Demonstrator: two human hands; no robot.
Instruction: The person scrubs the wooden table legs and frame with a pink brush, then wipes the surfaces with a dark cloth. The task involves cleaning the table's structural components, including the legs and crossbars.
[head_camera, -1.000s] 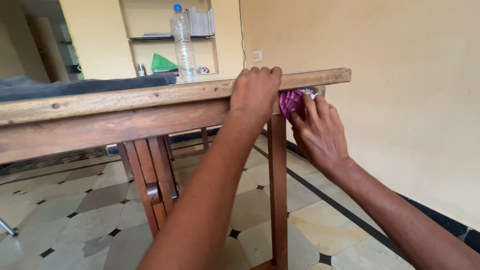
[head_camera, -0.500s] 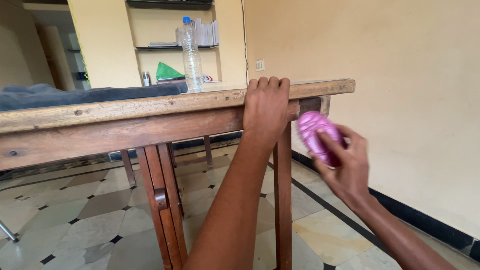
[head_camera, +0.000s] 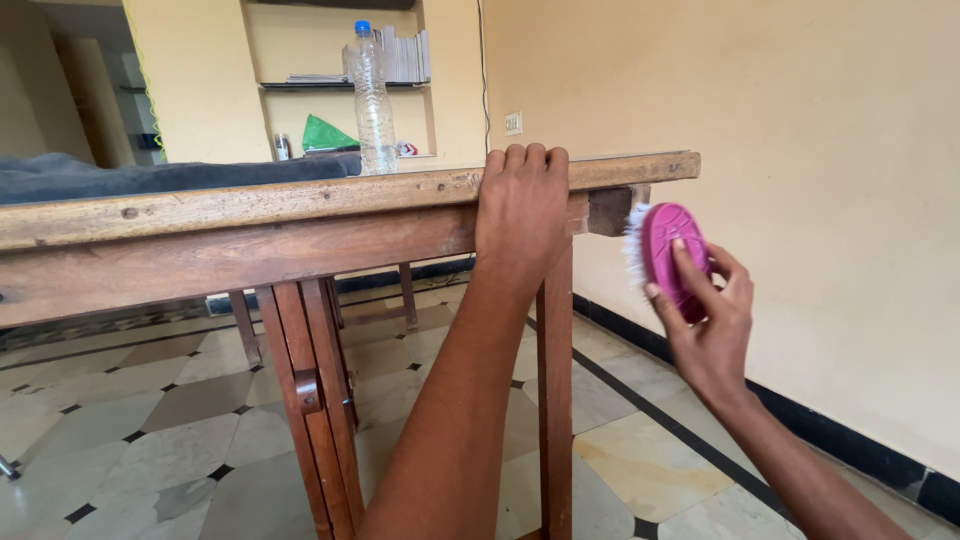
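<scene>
Beside the counter (head_camera: 300, 200) end, my right hand (head_camera: 712, 335) now grasps the pink brush (head_camera: 672, 255) clear of the wood, bristles facing it; my left hand (head_camera: 520, 215) stays clenched over the edge.

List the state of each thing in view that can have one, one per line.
Left hand: gripping the table edge.
Right hand: holding the brush.
Pink scrub brush: held upright, white bristles toward the table, clear of the wood.
Wooden table: standing, top worn.
Plastic bottle: upright, capped.
Dark cloth: lying flat on the table.
</scene>
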